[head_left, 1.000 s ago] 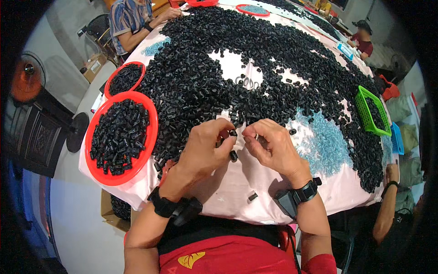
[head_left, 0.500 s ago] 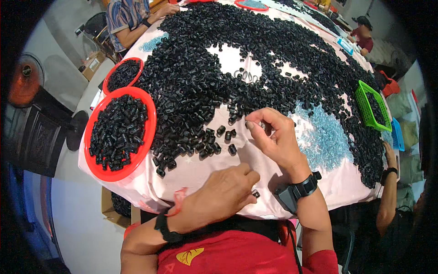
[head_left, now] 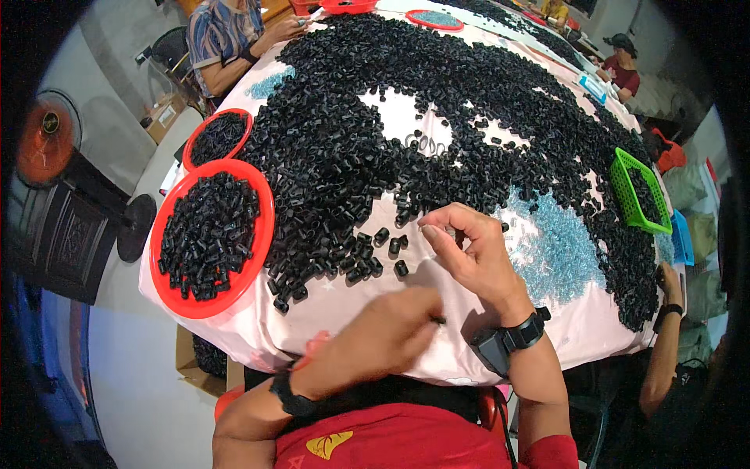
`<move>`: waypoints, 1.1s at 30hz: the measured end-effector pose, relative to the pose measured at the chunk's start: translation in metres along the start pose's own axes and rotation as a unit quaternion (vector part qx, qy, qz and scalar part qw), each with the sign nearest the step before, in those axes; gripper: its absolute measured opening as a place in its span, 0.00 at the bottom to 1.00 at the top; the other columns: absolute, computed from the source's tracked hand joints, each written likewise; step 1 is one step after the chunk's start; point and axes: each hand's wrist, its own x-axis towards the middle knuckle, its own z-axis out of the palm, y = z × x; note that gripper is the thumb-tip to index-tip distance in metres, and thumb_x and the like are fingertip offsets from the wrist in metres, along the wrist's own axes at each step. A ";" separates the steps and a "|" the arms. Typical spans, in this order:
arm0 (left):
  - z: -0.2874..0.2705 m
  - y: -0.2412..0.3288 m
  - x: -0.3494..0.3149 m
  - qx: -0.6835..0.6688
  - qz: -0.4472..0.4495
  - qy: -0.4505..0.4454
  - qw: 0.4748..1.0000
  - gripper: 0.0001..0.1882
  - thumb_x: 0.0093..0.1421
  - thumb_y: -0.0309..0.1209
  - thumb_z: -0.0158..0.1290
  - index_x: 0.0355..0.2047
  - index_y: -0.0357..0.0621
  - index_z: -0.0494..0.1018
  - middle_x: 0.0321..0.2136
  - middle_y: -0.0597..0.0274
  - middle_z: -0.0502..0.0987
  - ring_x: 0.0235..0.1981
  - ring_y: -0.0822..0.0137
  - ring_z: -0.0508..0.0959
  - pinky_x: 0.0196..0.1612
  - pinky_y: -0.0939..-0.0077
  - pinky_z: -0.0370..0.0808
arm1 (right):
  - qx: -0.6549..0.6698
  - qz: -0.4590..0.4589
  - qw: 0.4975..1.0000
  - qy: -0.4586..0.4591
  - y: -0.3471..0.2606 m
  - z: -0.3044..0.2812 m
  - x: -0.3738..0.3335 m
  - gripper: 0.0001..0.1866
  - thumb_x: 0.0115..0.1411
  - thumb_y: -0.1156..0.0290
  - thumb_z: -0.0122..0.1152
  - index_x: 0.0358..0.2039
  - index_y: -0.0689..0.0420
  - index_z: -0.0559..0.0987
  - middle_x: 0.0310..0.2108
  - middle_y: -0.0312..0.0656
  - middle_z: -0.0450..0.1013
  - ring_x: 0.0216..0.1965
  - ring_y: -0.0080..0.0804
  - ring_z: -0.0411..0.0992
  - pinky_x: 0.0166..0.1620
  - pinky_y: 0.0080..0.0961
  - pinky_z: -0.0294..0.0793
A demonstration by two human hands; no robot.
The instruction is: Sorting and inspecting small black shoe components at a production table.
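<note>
One hand, the left hand (head_left: 383, 332), is nearest and blurred over the pink tablecloth (head_left: 449, 356), fingers curled, with a small black piece (head_left: 440, 319) at their tips, though whether they grip it I cannot tell. Just beyond, the right hand (head_left: 473, 250) holds its thumb and forefinger tips close together, anything between them too small to make out, between loose black pieces (head_left: 401, 268) and clear blue bits (head_left: 558, 246). A red tray (head_left: 268, 207) of black parts (head_left: 207, 234) sits far left, with a wide black pile (head_left: 336, 117) and a green basket (head_left: 625, 187) beyond.
</note>
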 end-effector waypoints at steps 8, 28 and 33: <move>-0.047 -0.028 0.005 -0.335 -0.173 0.131 0.917 0.09 0.62 0.24 0.62 0.41 0.39 0.76 0.33 0.66 0.81 0.30 0.78 0.80 0.30 0.85 0.76 | 0.071 -0.054 0.993 -0.074 -0.013 -0.002 -0.002 0.07 0.60 0.78 0.61 0.39 0.58 0.83 0.33 0.40 0.78 0.31 0.28 0.76 0.31 0.22 0.72; -0.038 -0.038 -0.005 -0.483 -0.209 0.111 0.843 0.14 0.65 0.30 0.62 0.49 0.42 0.76 0.38 0.65 0.84 0.31 0.79 0.81 0.30 0.89 0.72 | 0.038 -0.112 0.989 -0.087 -0.012 0.002 -0.001 0.14 0.52 0.82 0.64 0.40 0.57 0.84 0.36 0.41 0.81 0.36 0.35 0.78 0.37 0.29 0.76; -0.042 -0.035 -0.006 -0.544 -0.209 0.121 0.804 0.12 0.66 0.27 0.58 0.49 0.43 0.74 0.39 0.61 0.82 0.31 0.80 0.79 0.29 0.91 0.74 | 0.041 -0.140 0.986 -0.083 -0.008 0.005 -0.001 0.15 0.51 0.82 0.64 0.41 0.58 0.84 0.39 0.44 0.80 0.39 0.41 0.78 0.44 0.34 0.76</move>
